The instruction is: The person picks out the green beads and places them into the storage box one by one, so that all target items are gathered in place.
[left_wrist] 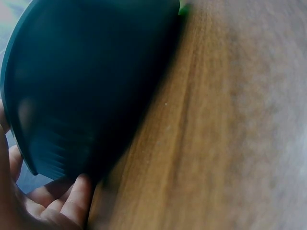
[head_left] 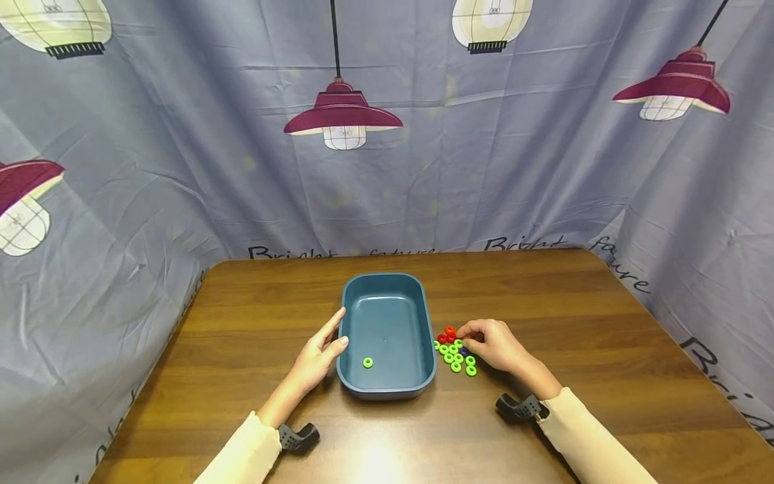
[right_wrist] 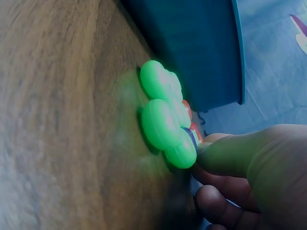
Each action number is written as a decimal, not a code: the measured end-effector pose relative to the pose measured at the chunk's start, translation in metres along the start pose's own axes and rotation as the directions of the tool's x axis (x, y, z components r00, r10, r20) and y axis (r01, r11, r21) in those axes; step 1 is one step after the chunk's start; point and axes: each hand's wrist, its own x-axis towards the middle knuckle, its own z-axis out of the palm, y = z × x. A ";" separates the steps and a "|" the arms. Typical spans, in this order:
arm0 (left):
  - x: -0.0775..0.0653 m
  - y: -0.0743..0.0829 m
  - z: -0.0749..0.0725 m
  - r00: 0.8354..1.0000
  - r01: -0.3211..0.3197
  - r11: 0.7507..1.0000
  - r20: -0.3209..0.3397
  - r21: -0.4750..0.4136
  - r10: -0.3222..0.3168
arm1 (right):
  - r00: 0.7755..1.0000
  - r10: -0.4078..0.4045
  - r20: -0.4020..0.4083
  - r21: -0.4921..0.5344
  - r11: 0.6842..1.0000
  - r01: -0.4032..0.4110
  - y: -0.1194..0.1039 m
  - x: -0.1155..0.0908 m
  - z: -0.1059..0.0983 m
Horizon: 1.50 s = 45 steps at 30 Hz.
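The fingers of my right hand [head_left: 494, 344] are bent downward, and the gap between thumb and index tip is narrow; whether they grip a ring, I cannot tell. With 12 o'clock as straight ahead, this hand points toward 10, its forearm coming from 5. My left hand [head_left: 316, 357] points toward 1, its fingers spread and rather straight against the left wall of the blue box [head_left: 387, 390], with the thumb tip at the rim.

The box wall stands at 9 o'clock from my right fingers, near them. At 3 o'clock a broad stretch of the table [head_left: 580, 323] gives room, and at 12 its far edge meets the curtain [head_left: 393, 188].

The purple ring [head_left: 463, 352] lies just beside my right thumb, at about 6 o'clock. The green rings [right_wrist: 160, 124] gather from 6 to 9 o'clock, and the red rings [head_left: 451, 339] with an orange ring [head_left: 450, 330] lie near 9. Inside the box, one green ring [head_left: 365, 365] rests toward its 7 o'clock.
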 end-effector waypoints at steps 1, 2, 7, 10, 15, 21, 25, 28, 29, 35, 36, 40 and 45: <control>0.000 0.000 0.000 1.000 0.000 1.000 0.001 0.001 0.000 | 1.000 -0.004 0.002 0.004 1.000 0.003 0.001 0.000 0.000; 0.000 0.000 0.000 1.000 -0.001 1.000 0.000 0.003 0.001 | 1.000 -0.010 0.004 0.007 1.000 0.010 0.001 -0.001 0.000; 0.001 0.001 0.001 1.000 -0.004 1.000 -0.004 0.005 0.004 | 0.999 -0.033 0.005 0.012 0.999 0.033 0.003 0.000 0.001; 0.001 0.000 0.000 1.000 -0.004 1.000 -0.007 0.009 0.004 | 0.999 -0.045 -0.005 0.004 0.999 0.045 0.004 0.000 0.004; 0.000 0.000 0.000 1.000 -0.005 1.000 -0.008 0.013 0.005 | 0.999 -0.045 -0.027 -0.015 0.999 0.045 0.003 -0.001 0.006; 0.000 0.000 -0.001 1.000 -0.004 1.000 -0.012 0.009 0.004 | 0.998 -0.053 -0.043 -0.024 0.998 0.052 0.000 -0.001 0.007; 0.000 0.000 -0.001 1.000 -0.001 1.000 -0.009 0.011 0.001 | 0.998 -0.053 -0.044 -0.029 0.998 0.052 0.001 -0.002 0.008; 0.000 0.001 -0.001 1.000 -0.002 1.000 -0.003 0.014 0.002 | 0.998 -0.048 -0.039 -0.031 0.998 0.047 0.000 -0.002 0.008; 0.000 0.001 -0.001 1.000 -0.002 1.000 -0.002 0.015 0.002 | 0.998 -0.049 -0.035 -0.033 0.998 0.048 0.000 -0.001 0.007; 0.000 0.000 -0.001 1.000 0.000 1.000 -0.004 0.026 0.000 | 1.000 -0.029 -0.005 -0.019 0.999 0.029 -0.002 0.002 0.000; 0.000 0.000 -0.001 1.000 0.002 1.000 -0.003 0.026 -0.002 | 1.000 -0.027 -0.004 -0.014 1.000 0.026 -0.004 0.003 -0.002; 0.000 -0.001 -0.001 1.000 0.005 1.000 0.000 0.022 -0.005 | 1.000 -0.030 -0.004 0.001 1.000 0.030 -0.011 0.008 -0.010; 0.000 -0.001 -0.001 1.000 0.000 1.000 -0.006 0.016 0.000 | 0.999 -0.039 -0.006 0.013 0.999 0.039 -0.028 0.018 -0.018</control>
